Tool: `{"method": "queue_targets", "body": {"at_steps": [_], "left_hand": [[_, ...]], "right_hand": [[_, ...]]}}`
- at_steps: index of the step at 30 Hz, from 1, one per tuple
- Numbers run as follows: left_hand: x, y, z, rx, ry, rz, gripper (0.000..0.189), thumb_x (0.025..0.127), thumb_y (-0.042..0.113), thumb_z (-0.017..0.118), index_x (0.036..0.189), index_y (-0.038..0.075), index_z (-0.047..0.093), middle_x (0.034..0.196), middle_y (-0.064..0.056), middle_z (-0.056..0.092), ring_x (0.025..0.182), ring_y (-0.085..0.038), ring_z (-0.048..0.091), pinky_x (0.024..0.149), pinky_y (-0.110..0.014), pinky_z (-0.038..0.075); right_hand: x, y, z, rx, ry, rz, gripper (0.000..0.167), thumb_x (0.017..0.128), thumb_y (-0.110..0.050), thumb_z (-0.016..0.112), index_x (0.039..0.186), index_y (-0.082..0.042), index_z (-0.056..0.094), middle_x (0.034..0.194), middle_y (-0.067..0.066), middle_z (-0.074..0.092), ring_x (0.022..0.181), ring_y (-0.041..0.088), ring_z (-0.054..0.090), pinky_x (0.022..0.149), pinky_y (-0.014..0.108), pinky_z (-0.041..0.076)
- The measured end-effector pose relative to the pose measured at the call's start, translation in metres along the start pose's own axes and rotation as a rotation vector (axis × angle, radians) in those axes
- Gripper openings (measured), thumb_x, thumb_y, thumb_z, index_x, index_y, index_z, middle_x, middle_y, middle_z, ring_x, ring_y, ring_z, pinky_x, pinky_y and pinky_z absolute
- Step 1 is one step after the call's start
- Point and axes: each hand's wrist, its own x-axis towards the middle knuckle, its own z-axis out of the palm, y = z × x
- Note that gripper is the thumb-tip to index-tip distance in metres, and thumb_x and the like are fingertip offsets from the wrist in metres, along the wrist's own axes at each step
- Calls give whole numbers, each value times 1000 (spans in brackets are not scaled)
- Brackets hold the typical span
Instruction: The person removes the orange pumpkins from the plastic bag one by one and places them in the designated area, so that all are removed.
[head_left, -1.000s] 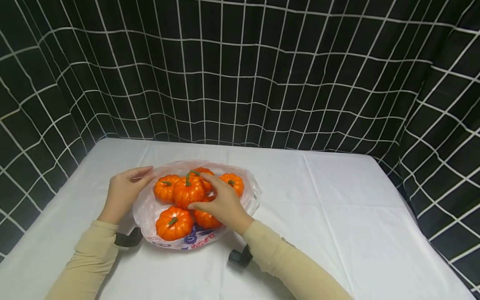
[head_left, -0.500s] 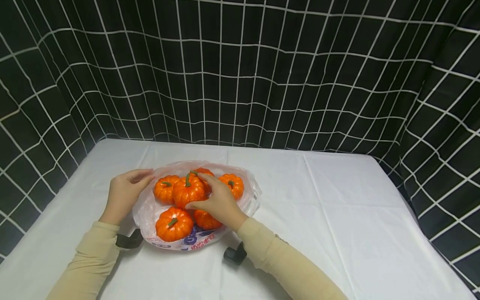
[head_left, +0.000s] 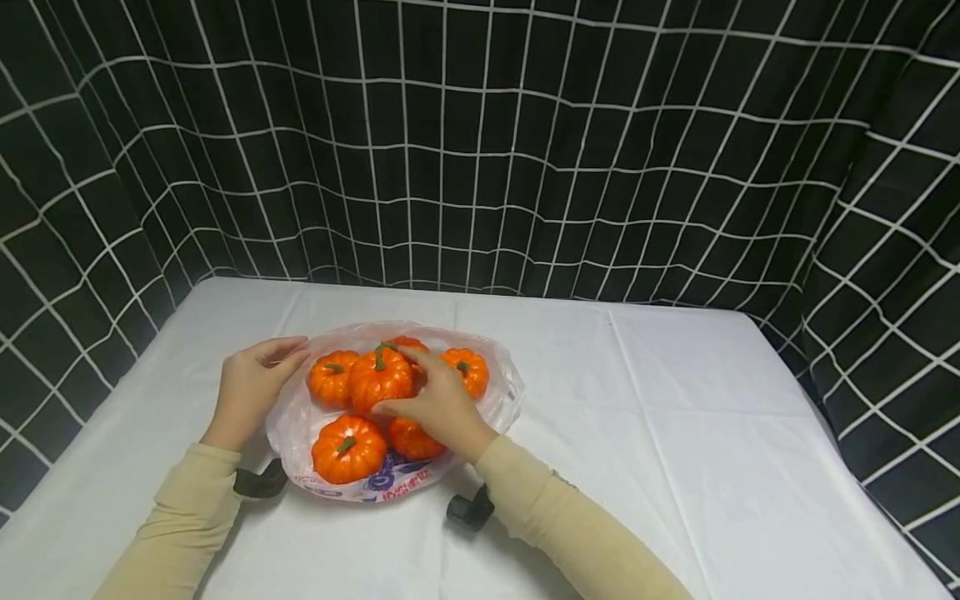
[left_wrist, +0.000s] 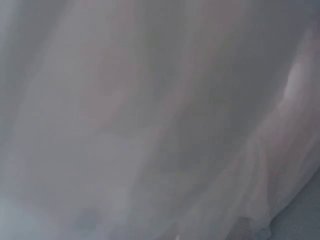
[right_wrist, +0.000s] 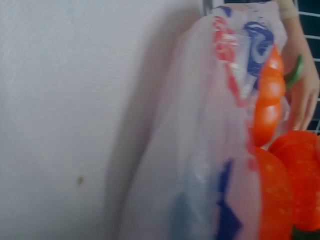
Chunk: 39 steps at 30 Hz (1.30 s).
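Observation:
A thin white plastic bag (head_left: 292, 425) with red and blue print lies spread on the table, its mouth upward. Several small orange pumpkins with green stems sit inside, among them a front-left pumpkin (head_left: 348, 450) and a far-right pumpkin (head_left: 467, 371). My right hand (head_left: 442, 408) reaches in from the right and grips the middle pumpkin (head_left: 380, 382) between thumb and fingers. At the left rim, my left hand (head_left: 255, 383) pinches the bag's edge. Bag film fills the left wrist view in a blur. The right wrist view has the printed side (right_wrist: 215, 125) of the bag up close.
A white cloth (head_left: 675, 433) covers the table, stretching far to the right of the bag. Black curtains with a white grid (head_left: 480, 150) enclose the back and both sides. Each wrist carries a dark camera mount (head_left: 471, 510).
My right hand has shifted slightly left and closed in on the middle pumpkin. That pumpkin has risen and tilted a little. The left hand and bag have hardly moved.

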Motion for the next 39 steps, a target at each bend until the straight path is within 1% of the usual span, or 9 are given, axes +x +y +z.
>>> {"method": "queue_targets", "body": {"at_steps": [10,13,16,19,24,28,31,34,39], "left_hand": [[-1,3,-2,0,-9,-30,33,96,23,66,121,2,70,119,-21,71,113,-38,66,94,-48,56],[0,1,-2,-1,3,-30,33,96,25,66,120,3,71,118,-19,72,111,-37,66,86,-24,59],[0,-2,-2,-12,18,-19,31,96,24,67,117,3,72,116,-18,73,109,-36,68,75,-2,46],[0,-4,0,-13,14,-17,32,96,25,66,118,3,72,117,-19,72,110,-36,67,72,4,39],[0,-3,1,11,9,-19,32,96,24,65,120,3,71,120,-19,71,112,-36,67,84,-23,59],[0,0,2,11,5,-21,32,96,23,65,121,3,70,121,-19,71,115,-36,66,95,-47,54],[-2,2,0,11,4,-27,32,96,22,66,121,3,70,122,-19,70,116,-37,65,96,-46,53],[-3,3,-1,9,9,-29,32,96,23,66,120,3,71,120,-19,71,114,-37,66,88,-24,58],[-3,3,-1,-12,17,-25,31,96,23,67,118,2,71,118,-20,71,109,-37,67,70,4,40]], "right_hand": [[-16,-11,-28,76,57,5,78,75,-28,88,144,-14,52,144,7,57,133,26,54,112,47,45],[-20,-13,-38,111,67,-7,77,75,-23,88,143,-12,53,143,6,58,131,26,55,110,46,47],[-25,-14,-47,104,97,-13,76,73,-21,89,141,-13,55,142,6,58,132,26,55,110,46,47],[-31,-12,-57,110,121,-9,76,74,-18,89,141,-10,55,143,9,57,134,27,54,110,43,47],[-39,-3,-76,155,142,-37,78,74,-10,87,142,0,51,147,14,53,139,29,49,108,37,46],[-44,4,-90,142,189,-43,78,73,-9,87,141,1,51,147,16,53,139,29,48,108,36,46],[-47,9,-100,145,221,-29,78,72,-9,88,141,0,51,147,14,53,139,27,48,108,34,47],[-50,15,-107,146,244,-14,80,72,-10,89,141,-1,51,147,13,53,140,26,47,107,31,47],[-54,24,-119,145,281,30,81,71,-13,89,142,-2,51,147,11,53,141,24,46,109,32,46]]}}
